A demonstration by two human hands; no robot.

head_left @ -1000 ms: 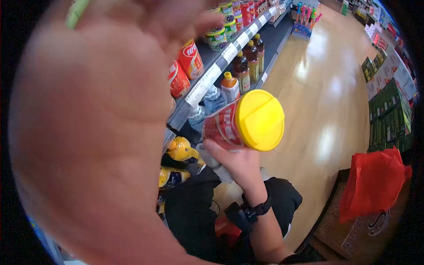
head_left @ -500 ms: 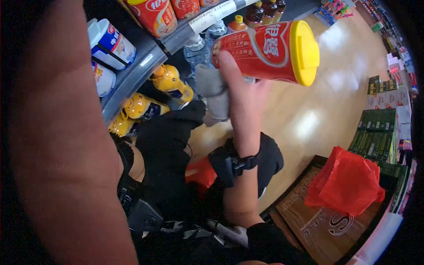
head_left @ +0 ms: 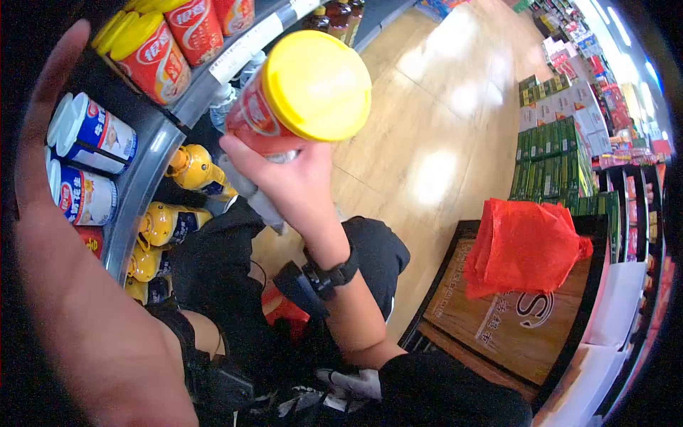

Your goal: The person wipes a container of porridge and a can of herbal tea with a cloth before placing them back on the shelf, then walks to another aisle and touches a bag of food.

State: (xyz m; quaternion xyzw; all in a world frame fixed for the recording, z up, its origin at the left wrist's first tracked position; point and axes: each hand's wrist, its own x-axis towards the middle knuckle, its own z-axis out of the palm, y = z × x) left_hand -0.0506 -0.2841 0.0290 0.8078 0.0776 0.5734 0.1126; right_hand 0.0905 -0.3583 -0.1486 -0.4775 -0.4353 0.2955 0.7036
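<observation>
My right hand (head_left: 299,178) is closed round the lower part of a red can (head_left: 255,117) with a yellow lid, which tilts toward the camera. A grey cloth (head_left: 262,206) hangs beneath this hand. At the far left my left forearm rises large and close; of my left hand (head_left: 53,78) only one stretched-out digit shows, near the blue-and-white cans (head_left: 107,135), with nothing seen in its grip. More red cans with yellow lids (head_left: 153,60) stand on the shelf (head_left: 160,146). Below the shelf edge are yellow bottles (head_left: 203,171).
A red cloth-like bundle (head_left: 523,245) lies on a brown wooden-looking panel (head_left: 491,320) at the right. Stacked green boxes (head_left: 551,160) and further shelves line the right side. Dark bottles (head_left: 341,18) stand at the top. My bent legs are below.
My right hand has moved left with the red can, whose lid now faces the camera more. The view has shifted, showing more of the shelf, and the tip of a left-hand digit has come into view.
</observation>
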